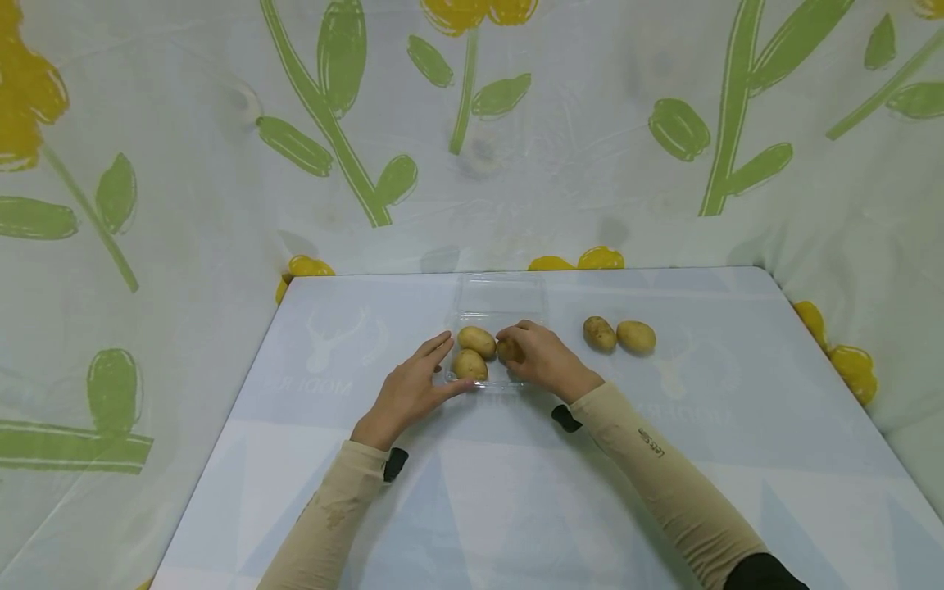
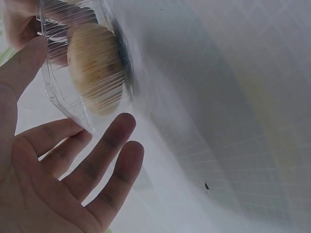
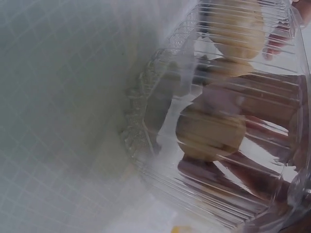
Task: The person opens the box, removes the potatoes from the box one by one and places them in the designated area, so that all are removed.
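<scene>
A clear plastic clamshell box (image 1: 505, 383) lies on the table with its lid (image 1: 501, 293) folded back. Two potatoes, a rear one (image 1: 476, 341) and a front one (image 1: 469, 366), sit in its left part. My right hand (image 1: 547, 360) reaches into the right part and grips a third potato (image 1: 508, 351), seen through the ribbed wall as a blurred potato (image 3: 211, 132) among the fingers. At the box's front left corner my left hand (image 1: 413, 389) has its fingers spread, with thumb and fingertips touching the rim and side. One potato (image 2: 95, 68) shows through the wall beside it.
To the right of the box, two more potatoes, one darker (image 1: 600, 334) and one paler (image 1: 637, 338), lie side by side on the white and pale blue table (image 1: 457, 508). Behind the table's far edge hangs a flower-patterned curtain (image 1: 560, 180).
</scene>
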Motion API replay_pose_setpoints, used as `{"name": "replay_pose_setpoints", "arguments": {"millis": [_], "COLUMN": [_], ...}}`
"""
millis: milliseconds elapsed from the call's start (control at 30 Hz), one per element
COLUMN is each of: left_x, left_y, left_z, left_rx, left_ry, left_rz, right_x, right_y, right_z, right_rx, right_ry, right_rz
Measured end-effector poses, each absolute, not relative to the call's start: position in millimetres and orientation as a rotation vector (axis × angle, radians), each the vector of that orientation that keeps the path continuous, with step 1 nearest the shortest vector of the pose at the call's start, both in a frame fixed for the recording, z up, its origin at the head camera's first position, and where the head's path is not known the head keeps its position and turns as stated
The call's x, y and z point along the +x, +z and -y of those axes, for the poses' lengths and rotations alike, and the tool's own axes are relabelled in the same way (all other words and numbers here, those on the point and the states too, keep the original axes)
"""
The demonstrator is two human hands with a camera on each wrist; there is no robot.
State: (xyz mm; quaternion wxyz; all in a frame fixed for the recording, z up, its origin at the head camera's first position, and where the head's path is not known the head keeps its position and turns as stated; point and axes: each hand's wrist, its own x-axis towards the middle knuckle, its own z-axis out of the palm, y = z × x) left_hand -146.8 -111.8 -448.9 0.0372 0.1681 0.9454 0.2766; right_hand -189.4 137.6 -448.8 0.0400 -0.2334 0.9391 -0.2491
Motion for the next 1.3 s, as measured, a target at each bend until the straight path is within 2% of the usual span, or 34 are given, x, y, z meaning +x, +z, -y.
{"name": "replay_pose_setpoints", "arguments": {"millis": [833,1300], "left_x": [-147,-147], "left_y": [-449,-450], "left_z": [113,112], "left_rx": [0.532,0.548], "left_ry": [0.852,0.841], "left_rz": [-2.901,-2.911], "right_x": [-174,-161], "right_y": [-439,-419], "right_z": [-160,-185], "right_rx": [-0.967,-0.836], "right_ry": [-1.033,-1.203], "right_rz": [-3.035,-3.057]}}
